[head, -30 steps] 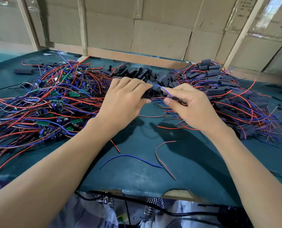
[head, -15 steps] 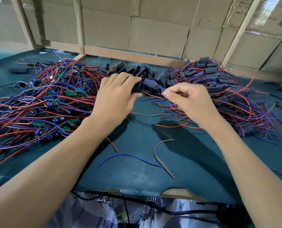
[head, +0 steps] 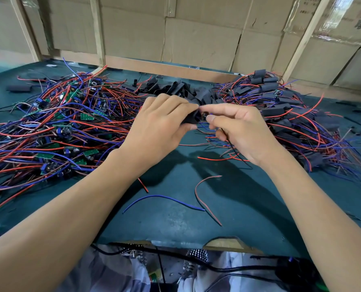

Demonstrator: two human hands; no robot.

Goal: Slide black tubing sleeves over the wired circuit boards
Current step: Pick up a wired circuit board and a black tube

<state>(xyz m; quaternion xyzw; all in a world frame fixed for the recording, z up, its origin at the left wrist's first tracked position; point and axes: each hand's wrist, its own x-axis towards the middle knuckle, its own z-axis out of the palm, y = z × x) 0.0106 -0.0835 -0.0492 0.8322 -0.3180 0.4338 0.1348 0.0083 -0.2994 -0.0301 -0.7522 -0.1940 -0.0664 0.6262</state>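
Note:
My left hand [head: 160,123] grips a black tubing sleeve [head: 191,118] over the middle of the green table. My right hand [head: 238,129] meets it from the right and pinches the wired board's end at the sleeve's mouth; the board itself is mostly hidden by fingers. Thin dark wires trail down from my right palm. A heap of bare wired circuit boards [head: 59,127] with red and blue wires lies to the left. Loose black sleeves [head: 175,88] are piled behind my hands. Sleeved boards [head: 285,114] lie heaped on the right.
The green table [head: 175,218] carries a loose blue wire [head: 165,198] and a loose red wire [head: 205,197] in front of my hands. A single black sleeve [head: 19,88] lies at the far left. Cardboard walls [head: 196,39] with wooden battens close off the back.
My hands have come closer together; the right thumb and fingers now sit at the sleeve's mouth. The blue wire that stretched between the hands no longer shows.

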